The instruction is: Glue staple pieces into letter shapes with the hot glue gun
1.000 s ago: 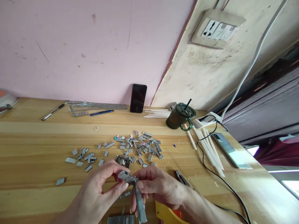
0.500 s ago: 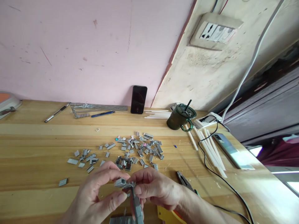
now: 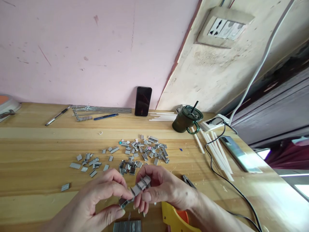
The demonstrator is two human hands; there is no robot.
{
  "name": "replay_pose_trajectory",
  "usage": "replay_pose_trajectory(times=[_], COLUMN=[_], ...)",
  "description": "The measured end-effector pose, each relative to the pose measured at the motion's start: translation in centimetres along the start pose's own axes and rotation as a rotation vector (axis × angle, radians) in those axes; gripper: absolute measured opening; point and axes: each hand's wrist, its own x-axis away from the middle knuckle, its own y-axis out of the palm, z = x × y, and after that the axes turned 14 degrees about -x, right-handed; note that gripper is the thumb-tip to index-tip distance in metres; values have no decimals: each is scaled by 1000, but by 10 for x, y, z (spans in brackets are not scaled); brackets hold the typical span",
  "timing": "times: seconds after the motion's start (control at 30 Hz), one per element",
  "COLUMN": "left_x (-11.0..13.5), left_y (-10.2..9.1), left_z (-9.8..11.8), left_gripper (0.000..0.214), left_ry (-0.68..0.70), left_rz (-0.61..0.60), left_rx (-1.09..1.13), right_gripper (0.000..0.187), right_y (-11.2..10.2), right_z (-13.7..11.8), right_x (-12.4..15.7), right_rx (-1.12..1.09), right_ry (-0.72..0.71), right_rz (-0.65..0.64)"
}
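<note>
Both of my hands meet low in the middle of the view over a wooden table (image 3: 36,180). My right hand (image 3: 164,190) pinches a grey metal strip of staples (image 3: 140,186) between thumb and fingers. My left hand (image 3: 96,203) pinches the lower left end of the same piece, where a smaller grey bit (image 3: 124,202) sticks out. Just beyond my hands lies a scattered pile of several short grey staple pieces (image 3: 142,151). A row of grey staple blocks (image 3: 126,226) sits at the bottom edge under my hands.
Pliers (image 3: 188,182) lie right of my right hand, a yellow and orange object (image 3: 176,219) under my wrist. A dark green mug (image 3: 187,120), white sticks (image 3: 217,151), a black cable (image 3: 229,183), two phones (image 3: 143,101) (image 3: 238,154), pens and a metal frame (image 3: 101,110) stand further back.
The long staple strip that hung down from my right hand has been turned up and now lies slanted between both hands' fingertips. The hands sit slightly lower in view.
</note>
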Motion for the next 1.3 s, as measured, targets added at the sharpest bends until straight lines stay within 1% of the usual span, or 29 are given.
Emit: replay_pose_trajectory(times=[0.13, 0.23, 0.33, 0.4, 0.47, 0.53, 0.73, 0.8, 0.87, 0.97, 1.03, 1.07, 1.13, 1.23, 1.27, 1.3], left_x=[0, 0, 0, 0, 0, 1, 0, -1, -1, 0, 0, 0, -2, -4, -3, -3], left_y=[7, 10, 11, 12, 13, 13, 14, 14, 14, 13, 13, 13, 14, 19, 20, 22], left_z=[3, 2, 1, 1, 3, 4, 6, 6, 4, -3, -7, -9, -11, -10, -9, -8], left_gripper=[32, 30, 27, 28, 28, 27, 27, 26, 23, 14, 20, 25, 30, 30, 31, 32], left_ry=[9, 49, 97, 107, 118, 132, 118, 91, 8, -228, -387, -449, -539, -635, -654, -652], left_rz=[94, 154, 172, 207, 243, 253, 247, 265, 255, 142, 79, 71, 86, 84, 80, 84], left_rx=[-171, -287, -383, -434, -464, -474, -438, -385, -284, -11, 182, 267, 430, 667, 708, 685], right_gripper=[49, 48, 36, 26, 21, 19, 17, 21, 31, 48, 53, 55, 55, 49, 46, 45], right_y=[9, 17, 22, 24, 25, 26, 29, 26, 22, 15, 12, 10, 9, 7, 7, 7], right_z=[6, 6, 5, 5, 5, 5, 5, 5, 5, 4, 3, 2, 1, -2, -3, -4], right_x=[1, 4, 7, 9, 10, 11, 11, 10, 8, 6, 6, 6, 8, 10, 10, 10], right_rx=[60, 162, 366, 510, 597, 630, 624, 565, 437, 219, 134, 111, 76, 48, 57, 77], right_ry=[-86, -147, -252, -313, -342, -342, -329, -322, -278, -193, -167, -162, -170, -229, -249, -261], right_rz=[144, 220, 273, 312, 327, 328, 332, 328, 296, 195, 146, 137, 162, 254, 276, 283])
